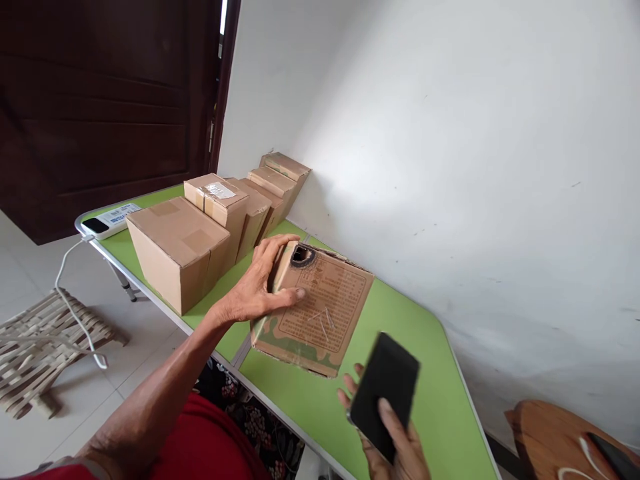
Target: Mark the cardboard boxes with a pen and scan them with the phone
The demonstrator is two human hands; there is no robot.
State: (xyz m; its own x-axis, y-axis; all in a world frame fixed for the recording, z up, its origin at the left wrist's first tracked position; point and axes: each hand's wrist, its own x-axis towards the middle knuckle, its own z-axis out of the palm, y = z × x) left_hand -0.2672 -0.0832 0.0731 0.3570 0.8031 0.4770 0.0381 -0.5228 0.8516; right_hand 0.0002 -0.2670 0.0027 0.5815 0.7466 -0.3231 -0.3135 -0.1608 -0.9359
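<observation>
My left hand (265, 283) grips the left side of a printed cardboard box (325, 313), thumb on the near face and fingers over the upper edge. This box is tilted above the table's middle. It has a dark-rimmed hole near its upper left corner, dense printed text and a green wavy band along the bottom. To its lower right, my right hand (395, 433) is closed around a flat black phone-like device (385, 393), thumb across its dark face. The device is slightly blurred and stands apart from the box.
Several plain cardboard boxes (177, 230) stand in a row along the left of the green table (410, 327). A white device with a dark screen (97, 225) lies at the far left corner, its cable (63, 267) hanging down. A woven stool (45, 353) and a wooden surface (550, 433) flank the table.
</observation>
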